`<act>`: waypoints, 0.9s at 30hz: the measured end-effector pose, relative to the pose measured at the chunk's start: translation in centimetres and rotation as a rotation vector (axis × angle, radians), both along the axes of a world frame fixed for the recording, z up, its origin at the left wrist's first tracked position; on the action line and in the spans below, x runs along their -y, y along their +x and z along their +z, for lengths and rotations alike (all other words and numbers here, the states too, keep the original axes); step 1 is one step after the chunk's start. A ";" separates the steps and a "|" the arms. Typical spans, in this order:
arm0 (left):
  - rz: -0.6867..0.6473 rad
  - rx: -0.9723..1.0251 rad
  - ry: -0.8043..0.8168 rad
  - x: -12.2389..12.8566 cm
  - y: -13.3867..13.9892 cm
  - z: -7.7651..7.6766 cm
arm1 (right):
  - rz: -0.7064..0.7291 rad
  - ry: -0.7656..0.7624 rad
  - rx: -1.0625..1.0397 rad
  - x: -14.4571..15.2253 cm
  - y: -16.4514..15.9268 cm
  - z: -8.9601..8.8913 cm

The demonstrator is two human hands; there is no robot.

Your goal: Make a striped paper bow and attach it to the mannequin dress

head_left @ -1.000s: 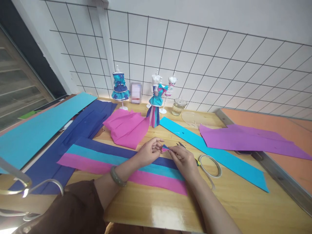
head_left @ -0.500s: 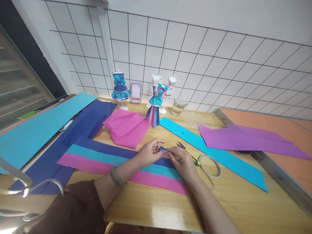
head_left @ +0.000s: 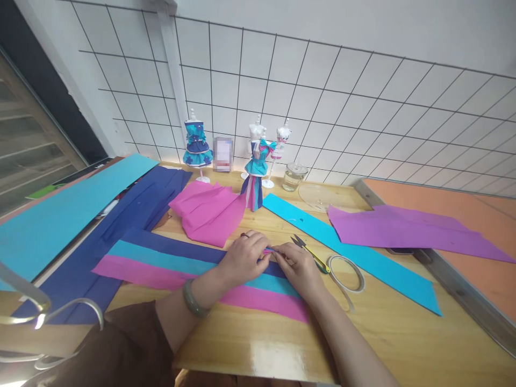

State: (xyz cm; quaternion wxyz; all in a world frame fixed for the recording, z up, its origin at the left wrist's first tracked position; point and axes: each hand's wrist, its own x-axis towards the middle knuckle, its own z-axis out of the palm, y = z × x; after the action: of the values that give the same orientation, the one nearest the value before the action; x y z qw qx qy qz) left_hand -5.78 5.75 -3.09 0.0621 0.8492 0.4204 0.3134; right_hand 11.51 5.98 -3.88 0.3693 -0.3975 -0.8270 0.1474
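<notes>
A small folded piece of pink and blue crepe paper (head_left: 268, 250) is pinched between my two hands, mostly covered by fingers. My left hand (head_left: 246, 257), a bangle at its wrist, closes on its left end. My right hand (head_left: 297, 266) grips the other end between thumb and fingers. Beneath both hands lies a long striped strip of dark blue, light blue and pink paper (head_left: 161, 262). Just right of my right hand are yellow-handled scissors (head_left: 310, 252), blades pointing away, and a roll of tape (head_left: 362, 277) with a loose end.
Pink paper (head_left: 207, 212) lies crumpled beyond my hands. Small dress forms (head_left: 197, 145) stand at the back beside a glass of liquid (head_left: 294, 177). Blue paper (head_left: 350, 252) and purple paper (head_left: 411, 231) spread to the right, the purple overlapping a metal-edged orange board (head_left: 484, 285). Dark blue paper (head_left: 108, 231) covers the left.
My left hand has rolled over so its back faces up, its fingers closing round the small paper piece. Less of the piece shows now. My right hand stays nearly in place.
</notes>
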 end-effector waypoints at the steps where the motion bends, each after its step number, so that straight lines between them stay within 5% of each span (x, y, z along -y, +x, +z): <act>1: 0.002 -0.019 0.005 0.0 0.0 0.0 | 0.000 -0.003 0.005 0.0 0.0 0.0; 27: 0.008 -0.061 -0.021 -0.2 -0.4 -0.4 | 0.001 -0.069 0.070 0.3 0.0 0.4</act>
State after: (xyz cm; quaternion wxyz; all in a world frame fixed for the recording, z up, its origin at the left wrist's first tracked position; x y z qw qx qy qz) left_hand -6.19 6.00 -3.53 0.0567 0.8561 0.4286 0.2833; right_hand 11.48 5.67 -3.48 0.3258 -0.4145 -0.8341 0.1621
